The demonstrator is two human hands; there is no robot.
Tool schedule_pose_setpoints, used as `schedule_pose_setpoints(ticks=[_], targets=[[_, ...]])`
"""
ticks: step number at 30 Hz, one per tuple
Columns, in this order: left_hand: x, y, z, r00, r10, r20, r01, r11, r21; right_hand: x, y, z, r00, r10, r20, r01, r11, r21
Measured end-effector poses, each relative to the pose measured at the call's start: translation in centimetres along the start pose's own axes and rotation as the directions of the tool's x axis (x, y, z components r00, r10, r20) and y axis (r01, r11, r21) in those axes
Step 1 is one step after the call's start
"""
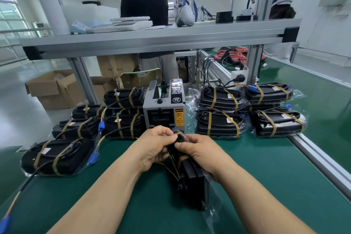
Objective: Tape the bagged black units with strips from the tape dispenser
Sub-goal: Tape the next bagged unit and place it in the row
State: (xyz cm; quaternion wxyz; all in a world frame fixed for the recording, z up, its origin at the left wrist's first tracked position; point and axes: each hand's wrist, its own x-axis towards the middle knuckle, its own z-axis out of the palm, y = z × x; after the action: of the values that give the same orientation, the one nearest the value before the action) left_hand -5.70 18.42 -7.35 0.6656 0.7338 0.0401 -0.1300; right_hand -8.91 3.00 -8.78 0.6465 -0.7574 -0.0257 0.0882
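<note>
Both forearms reach in from the bottom edge and meet over the green counter (266, 186), with the bagged black unit (191, 178) standing on its edge between them, its long side running back toward the camera. The left hand (153, 146) is curled round the unit's far end, knuckles up, fingertips resting on a tan tape strip (179, 133) that arches over the top of the bag. The right hand (201, 153) grips the same end from the other side, thumb pressed on the top edge and pointing at the left hand, fingers wrapped down the right face over a second band of tape (183, 157). Loose clear bag film trails from the unit's near end. Just beyond the fingertips sits the grey tape dispenser (163, 108), its outlet slot facing the hands. Left of the left hand lie taped units (57, 156) in a spread with cables and blue connectors (94, 157); right of the right hand, more taped units (220, 125) are stacked two high. Beyond the dispenser are an aluminium shelf rail (152, 38), cardboard boxes (55, 89) on the floor, and a person in a black top (144, 0) facing away.
</note>
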Motion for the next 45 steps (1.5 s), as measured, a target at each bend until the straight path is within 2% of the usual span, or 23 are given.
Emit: schedule_pose_setpoints(ticks=[8,10,12,14,16,17,19,22,24,27,30,33,35,37,40,43,45], targets=[[-1.0,0.0,-0.3,1.0,0.004,0.029,-0.005,1.0,0.016,-0.7,-0.5,-0.2,1.0,0.002,0.022,-0.002,1.0,0.016],[-1.3,-0.2,-0.6,0.994,0.099,-0.054,-0.088,0.98,0.178,-0.8,-0.4,-0.7,0.999,0.016,0.049,-0.017,1.0,0.025],[-1.4,-0.7,-1.7,0.961,0.257,-0.099,-0.208,0.912,0.354,-1.2,-0.2,-1.3,0.992,0.026,0.126,-0.033,0.998,0.054],[-1.9,-1.2,-3.4,0.953,0.299,0.042,-0.294,0.889,0.351,-1.7,-0.3,-2.0,0.973,0.016,0.232,-0.039,0.995,0.095],[-2.5,-2.1,-4.5,0.921,0.247,0.302,-0.309,0.935,0.175,-2.1,-0.4,-2.6,0.945,-0.009,0.327,-0.045,0.987,0.156],[-2.9,-2.6,-4.8,0.894,0.232,0.383,-0.294,0.95,0.11,-2.3,-0.4,-2.7,0.93,-0.019,0.367,-0.052,0.982,0.182],[-3.3,-3.7,-5.0,0.875,0.245,0.417,-0.293,0.955,0.052,-2.2,-0.3,-2.5,0.905,-0.02,0.426,-0.075,0.976,0.204],[-3.8,-4.7,-5.0,0.916,0.304,0.263,-0.309,0.951,-0.024,-1.6,-0.4,-1.7,0.892,0.013,0.453,-0.139,0.959,0.245],[-4.1,-4.7,-5.6,0.949,0.291,0.125,-0.279,0.955,-0.101,-1.1,-0.8,-0.9,0.897,0.013,0.441,-0.178,0.925,0.335],[-4.5,-3.6,-7.4,0.98,0.178,-0.092,-0.196,0.951,-0.239,-0.2,-0.2,0.2,0.927,0.023,0.373,-0.242,0.799,0.551],[-4.7,-2.1,-10.3,0.964,0.032,-0.265,-0.117,0.943,-0.313,-0.7,0.9,1.9,0.876,-0.058,0.478,-0.306,0.699,0.646],[-4.8,-1.4,-13.1,0.922,-0.066,-0.38,-0.044,0.961,-0.273,-1.8,0.6,5.3,0.818,-0.065,0.572,-0.301,0.799,0.521],[-4.8,-1.4,-14.6,0.902,-0.089,-0.423,-0.002,0.978,-0.208,-1.6,0.0,8.1,0.846,-0.007,0.533,-0.259,0.868,0.423],[-4.9,-1.2,-15.9,0.904,-0.075,-0.421,0.01,0.988,-0.155,-0.9,-0.7,10.4,0.914,0.033,0.404,-0.205,0.897,0.391],[-4.3,-0.5,-18.0,0.916,-0.016,-0.401,-0.05,0.987,-0.155,1.2,-2.4,12.8,0.952,0.058,0.302,-0.201,0.861,0.467],[-3.2,1.0,-20.6,0.927,0.031,-0.374,-0.139,0.954,-0.265,4.1,-4.3,14.3,0.962,0.055,0.266,-0.198,0.813,0.548],[-2.1,2.3,-21.9,0.944,0.033,-0.327,-0.144,0.937,-0.319,6.2,-5.4,15.0,0.979,0.077,0.189,-0.175,0.794,0.582]])
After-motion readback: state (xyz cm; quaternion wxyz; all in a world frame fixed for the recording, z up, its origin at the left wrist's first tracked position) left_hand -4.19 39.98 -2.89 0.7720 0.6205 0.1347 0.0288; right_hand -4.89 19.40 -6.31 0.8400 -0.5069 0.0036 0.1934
